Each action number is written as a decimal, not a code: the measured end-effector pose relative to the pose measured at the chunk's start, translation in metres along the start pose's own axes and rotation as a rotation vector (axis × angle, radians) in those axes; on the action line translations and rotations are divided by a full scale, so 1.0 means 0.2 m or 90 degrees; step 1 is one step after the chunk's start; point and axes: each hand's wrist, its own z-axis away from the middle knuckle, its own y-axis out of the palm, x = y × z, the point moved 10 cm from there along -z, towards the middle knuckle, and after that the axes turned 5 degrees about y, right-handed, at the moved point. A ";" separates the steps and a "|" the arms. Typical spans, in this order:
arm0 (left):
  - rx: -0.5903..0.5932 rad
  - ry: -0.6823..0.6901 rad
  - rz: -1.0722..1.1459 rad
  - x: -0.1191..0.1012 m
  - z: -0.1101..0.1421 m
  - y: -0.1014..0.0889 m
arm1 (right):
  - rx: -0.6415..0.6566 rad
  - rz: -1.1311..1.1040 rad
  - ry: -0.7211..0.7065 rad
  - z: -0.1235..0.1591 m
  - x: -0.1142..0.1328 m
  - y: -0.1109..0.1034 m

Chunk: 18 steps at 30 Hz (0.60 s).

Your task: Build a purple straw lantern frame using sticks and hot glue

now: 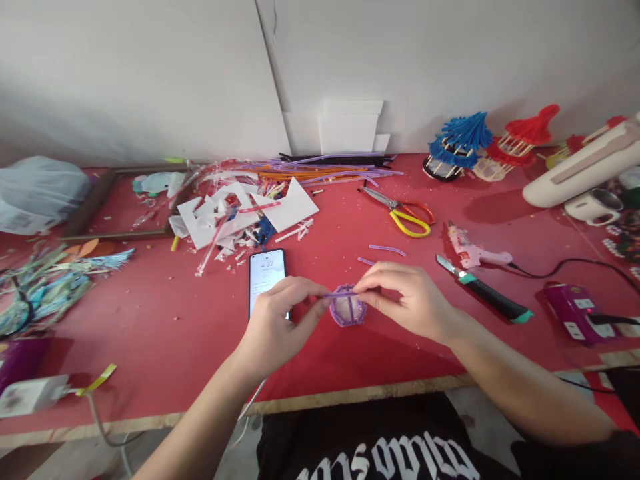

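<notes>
Between my hands a short purple pipe cleaner (341,295) is stretched level. My left hand (286,313) pinches its left end, and my right hand (410,300) pinches the right end. Just under it sits a small round purple frame (349,324) with a pale base and upright purple pieces, on the red table. Whether the pipe cleaner touches the frame I cannot tell. Beyond my right hand lie two cut purple pieces, one of them a bent pipe cleaner (387,250). A lit phone (267,263) is partly covered by my left hand.
Scissors (400,212), a pink glue gun (475,252) and a utility knife (493,295) lie to the right. White scraps (220,217) and a bundle of pipe cleaners (320,172) fill the back. Blue (457,147) and red (523,147) models stand back right, near a mug (593,207).
</notes>
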 end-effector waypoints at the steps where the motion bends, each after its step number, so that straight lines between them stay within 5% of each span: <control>1: 0.003 0.005 0.007 -0.01 0.00 0.00 | -0.002 0.001 0.008 0.00 -0.01 0.00; 12: 0.035 -0.025 0.064 0.03 0.03 0.04 | -0.049 0.052 0.054 0.08 -0.12 -0.05; 18: 0.028 -0.078 0.083 0.09 0.05 0.06 | -0.036 0.003 0.153 0.10 -0.21 -0.04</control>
